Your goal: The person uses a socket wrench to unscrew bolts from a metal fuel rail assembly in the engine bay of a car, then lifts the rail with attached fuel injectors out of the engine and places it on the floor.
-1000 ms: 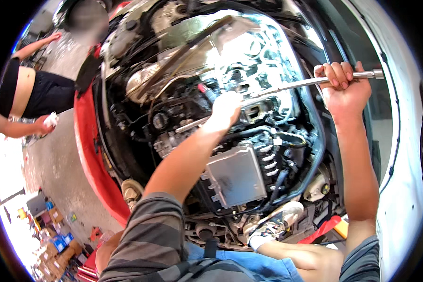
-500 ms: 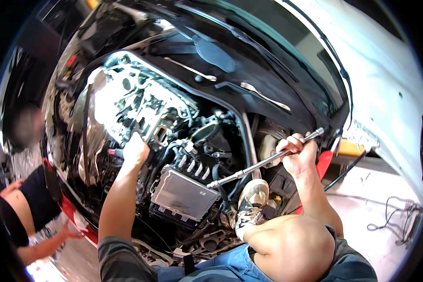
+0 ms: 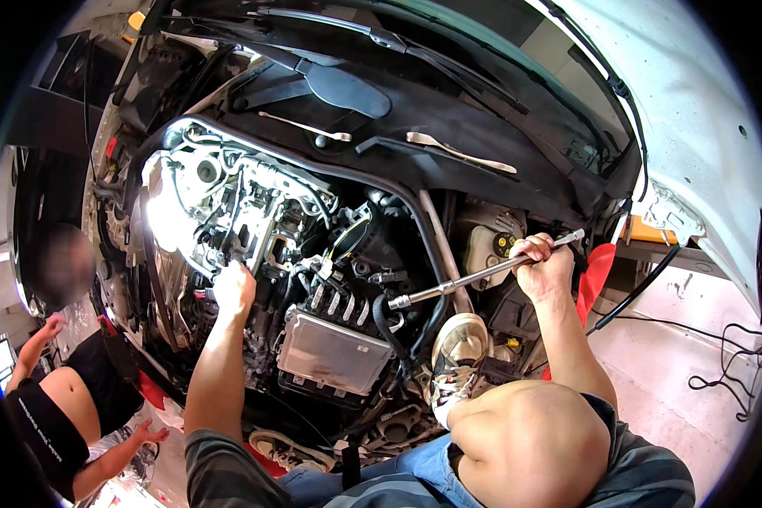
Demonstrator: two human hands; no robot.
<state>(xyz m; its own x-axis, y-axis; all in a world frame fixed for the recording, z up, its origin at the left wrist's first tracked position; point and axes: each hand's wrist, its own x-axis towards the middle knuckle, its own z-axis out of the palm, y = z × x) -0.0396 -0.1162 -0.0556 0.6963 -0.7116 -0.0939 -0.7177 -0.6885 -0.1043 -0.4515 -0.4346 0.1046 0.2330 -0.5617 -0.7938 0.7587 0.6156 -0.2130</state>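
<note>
My right hand [image 3: 543,267] is wrapped round a long silver socket-wrench bar [image 3: 470,280], near its upper right end. The bar lies slantwise in the air, and its lower left end is over the engine bay beside a black hose. My left hand [image 3: 234,289] reaches down at the near edge of the brightly lit engine [image 3: 267,199], its fingers curled. What they grip, if anything, is hidden. Right of my left hand sits a flat silver control-unit box [image 3: 334,351]. My shoe [image 3: 461,351] is planted in the engine bay under the bar.
Two spanners, one thin [image 3: 305,127] and one larger [image 3: 461,153], lie on the black cowl [image 3: 381,173]. A whitish fluid reservoir [image 3: 487,245] with a black-and-yellow cap is near my right hand. Another person [image 3: 63,415] stands at left. Black cable [image 3: 728,364] lies on the floor at right.
The view has shifted slightly, bringing more of the other person into sight. Both my hands keep their places, and the bar stays in my right hand, lying a little flatter.
</note>
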